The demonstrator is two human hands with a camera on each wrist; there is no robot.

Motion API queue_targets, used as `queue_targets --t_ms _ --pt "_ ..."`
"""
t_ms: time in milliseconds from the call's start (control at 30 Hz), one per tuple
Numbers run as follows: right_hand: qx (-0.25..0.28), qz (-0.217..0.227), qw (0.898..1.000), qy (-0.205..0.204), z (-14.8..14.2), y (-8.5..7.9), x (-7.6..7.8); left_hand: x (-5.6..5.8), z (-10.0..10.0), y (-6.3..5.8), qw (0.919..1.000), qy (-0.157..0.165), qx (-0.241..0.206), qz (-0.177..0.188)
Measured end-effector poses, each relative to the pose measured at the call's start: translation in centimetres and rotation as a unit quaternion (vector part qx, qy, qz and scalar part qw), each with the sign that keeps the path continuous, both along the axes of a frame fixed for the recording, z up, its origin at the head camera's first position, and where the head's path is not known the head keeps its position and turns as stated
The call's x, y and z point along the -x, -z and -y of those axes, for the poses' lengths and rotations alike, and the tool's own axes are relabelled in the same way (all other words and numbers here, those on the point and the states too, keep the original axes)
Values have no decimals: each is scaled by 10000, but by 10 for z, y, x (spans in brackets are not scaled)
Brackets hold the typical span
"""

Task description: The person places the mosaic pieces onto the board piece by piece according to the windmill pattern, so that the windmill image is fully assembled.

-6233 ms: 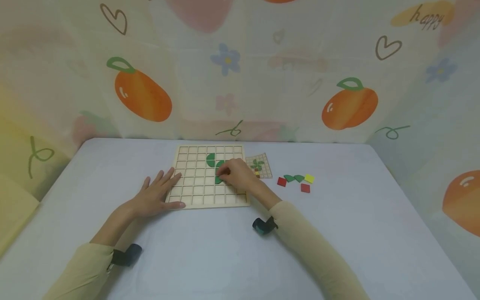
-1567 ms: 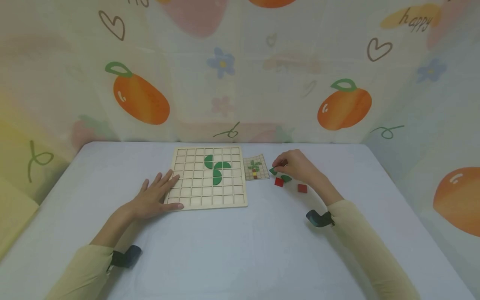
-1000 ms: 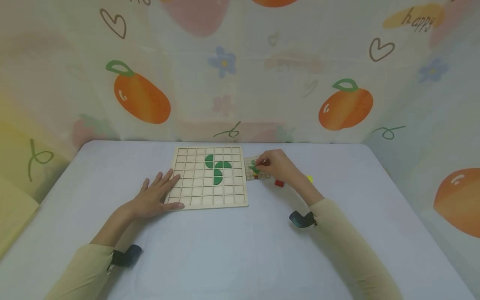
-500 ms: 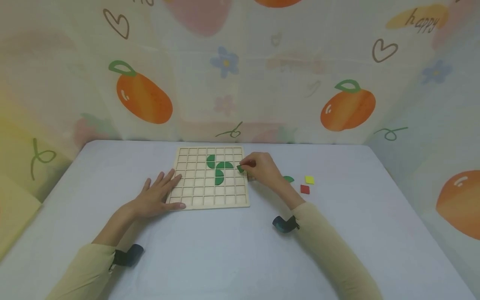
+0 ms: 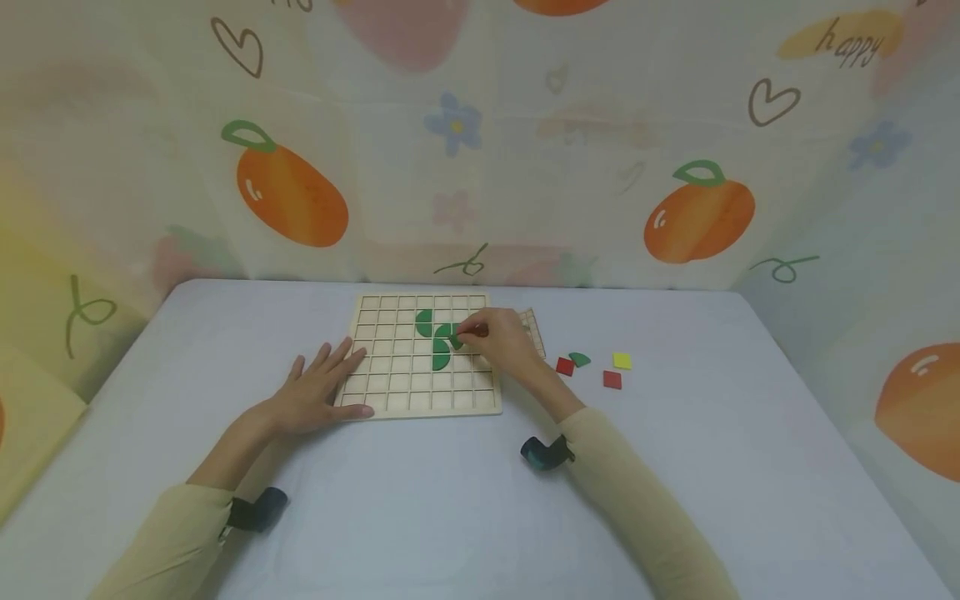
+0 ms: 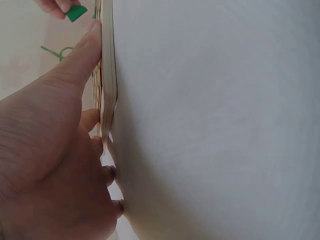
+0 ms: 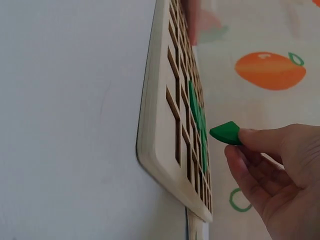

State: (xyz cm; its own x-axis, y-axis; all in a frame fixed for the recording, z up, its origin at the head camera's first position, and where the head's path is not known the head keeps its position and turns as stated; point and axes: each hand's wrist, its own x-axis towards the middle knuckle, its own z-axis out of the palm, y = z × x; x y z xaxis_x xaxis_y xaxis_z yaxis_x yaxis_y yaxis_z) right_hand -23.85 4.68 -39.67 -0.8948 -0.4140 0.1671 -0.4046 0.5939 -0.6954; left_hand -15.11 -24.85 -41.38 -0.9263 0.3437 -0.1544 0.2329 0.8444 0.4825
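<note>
A wooden grid board (image 5: 390, 379) lies on the table with several green quarter-circle tiles (image 5: 441, 360) set in its squares. My left hand (image 5: 307, 396) rests spread on the board's left edge, its thumb along the near edge. In the right wrist view, thumb and fingers of my right hand (image 7: 280, 172) pinch a green quarter-circle tile (image 7: 227, 132) just above the board. From the head view, this right hand (image 5: 498, 337) covers part of the board's right side and most of the small pattern card (image 5: 534, 333).
Right of the card lie one loose green quarter-circle tile (image 5: 579, 359), a red square tile (image 5: 565, 367), another red square tile (image 5: 612, 380) and a yellow square tile (image 5: 622, 361). A patterned cloth (image 5: 510, 167) hangs behind the white table (image 5: 420, 500).
My right hand has picked up a green quarter-circle tile from the loose pieces and carried it left over the board. Before that, it let go of another green tile there. The left hand stays put.
</note>
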Motion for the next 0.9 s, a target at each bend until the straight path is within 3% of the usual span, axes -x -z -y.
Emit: queue_targets --t_ms 367,600,900 --pt "268 -80 9988 409 22 8 -3 -1 2 3 10000 -24 -7 -1" --pt "740 292 9965 267 33 9 -5 -1 1 2 10000 -22 20 -23" --pt "357 269 9981 433 45 14 -4 -1 1 0 10000 -28 -68 -20"
